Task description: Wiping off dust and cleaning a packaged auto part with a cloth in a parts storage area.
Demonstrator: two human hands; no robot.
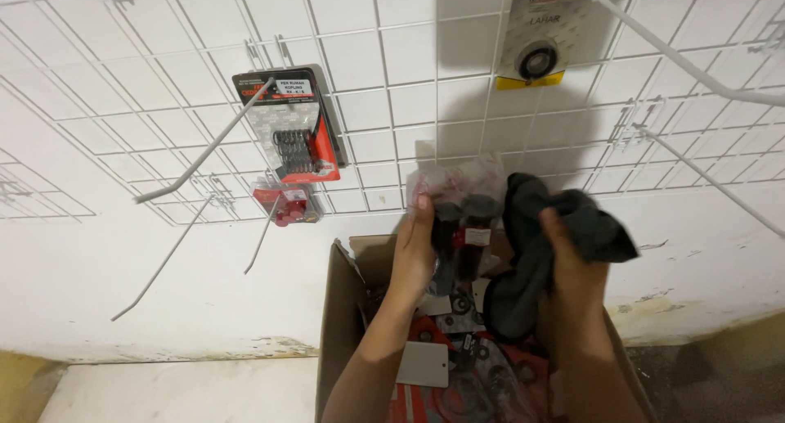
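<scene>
A clear plastic packet [459, 218] of dark parts with a small white-and-red label sits in the left hand's fingers [415, 243]; left of them hang a red-and-black blister card [296, 124] and small red packet [286, 200]; above, a round-windowed white card [541, 34]; below, red-and-white packets [458, 374].

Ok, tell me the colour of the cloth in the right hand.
Dark grey cloth, held in the right hand; head view.

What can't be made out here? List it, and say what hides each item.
- Packet, head view: contents blurred behind crinkled plastic and covered by the left hand.
- Right hand: fingers buried in the dark cloth.
- Box: bottom cut off by the lower edge; contents partly hidden by both arms.
- Small red pack on the grid: too small to identify.
</scene>
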